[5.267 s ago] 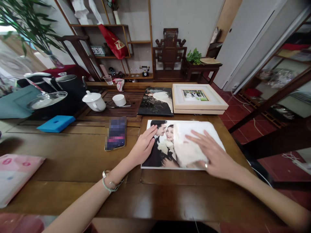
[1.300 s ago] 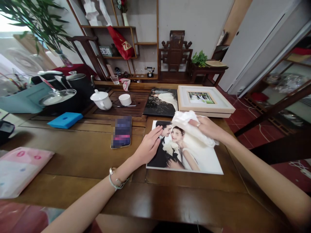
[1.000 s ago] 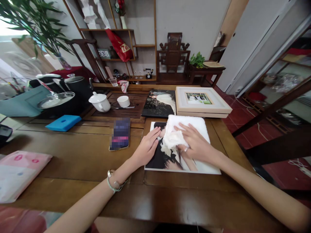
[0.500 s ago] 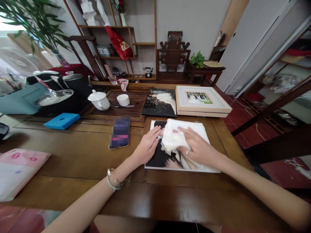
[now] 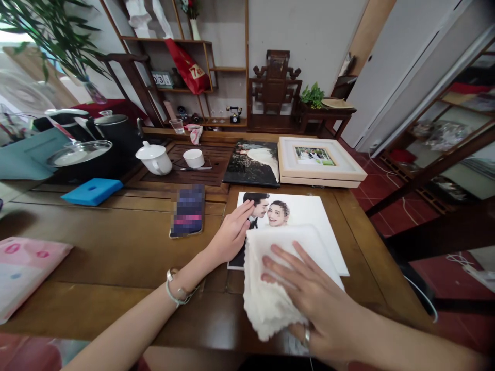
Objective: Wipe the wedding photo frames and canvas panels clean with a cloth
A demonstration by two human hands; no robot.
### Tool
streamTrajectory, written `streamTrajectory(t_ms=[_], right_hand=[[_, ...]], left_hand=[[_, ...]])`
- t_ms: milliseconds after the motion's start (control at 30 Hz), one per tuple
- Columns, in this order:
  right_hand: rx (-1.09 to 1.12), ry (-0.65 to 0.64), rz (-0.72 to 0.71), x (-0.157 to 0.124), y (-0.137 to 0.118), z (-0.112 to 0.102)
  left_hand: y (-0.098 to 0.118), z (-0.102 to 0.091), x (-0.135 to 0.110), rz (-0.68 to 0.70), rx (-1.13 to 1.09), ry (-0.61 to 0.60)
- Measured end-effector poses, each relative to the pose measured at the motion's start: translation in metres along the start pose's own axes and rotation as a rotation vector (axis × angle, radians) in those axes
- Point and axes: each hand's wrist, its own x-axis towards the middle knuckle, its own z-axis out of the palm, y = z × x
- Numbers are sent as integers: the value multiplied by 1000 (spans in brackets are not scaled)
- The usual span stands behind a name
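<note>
A photo panel with a printed picture of a couple lies flat on the wooden table. Across its left edge my left hand rests flat, fingers stretched out and holding nothing. A white cloth with a wavy edge is in my right hand; the fingers spread over its top and the thumb is underneath. The cloth hides the lower part of the panel and hangs past its near edge, close to me.
Behind the panel lie a dark photo panel and a pale framed picture. To the left are a phone, a blue block and a pink-and-white packet. A lidded white cup and small bowl stand on a tea tray.
My right hand has drawn the white cloth from the panel's upper part toward me, past its near edge. The couple's faces now show. My left hand has stayed in place on the panel.
</note>
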Motion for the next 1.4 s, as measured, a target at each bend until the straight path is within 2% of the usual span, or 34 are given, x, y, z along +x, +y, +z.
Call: streamTrajectory(t_ms=[100, 333, 400, 467, 567, 667, 733, 767, 833, 1000, 1100, 1200, 1333, 1400], right_hand=[[2, -13, 6, -1, 6, -3], [-134, 159, 202, 43, 100, -32], [-142, 184, 235, 50, 115, -35], [-149, 192, 223, 48, 111, -33], [-129, 157, 97, 33, 74, -19], [-30, 27, -27, 11, 29, -7], [23, -40, -51, 2, 15, -5], [31, -49, -46, 0, 16, -6], [12, -7, -5, 2, 35, -12], [-121, 232, 252, 18, 119, -30], [-158, 278, 354, 23, 139, -34], [-197, 229, 288, 19, 114, -26], [-137, 54, 61, 5, 46, -10], [-71, -42, -41, 1, 24, -6]], left_hand=[[0, 0, 0, 0, -7, 0], [0, 0, -1, -34, 14, -13], [0, -1, -1, -36, 15, -17], [0, -1, -1, -35, 19, -16], [0, -1, 0, -18, 22, -18], [-1, -1, 0, 12, 5, -18], [-1, -1, 0, 17, -3, -16], [-1, -2, 0, 11, 0, -19], [0, -2, 0, -6, 13, -29], [2, -3, 1, -25, 35, -29], [2, -2, 0, -28, 39, -26], [2, -2, 0, -39, 40, -26], [1, -2, 1, -18, 21, -26], [1, -2, 1, 1, 11, -28]])
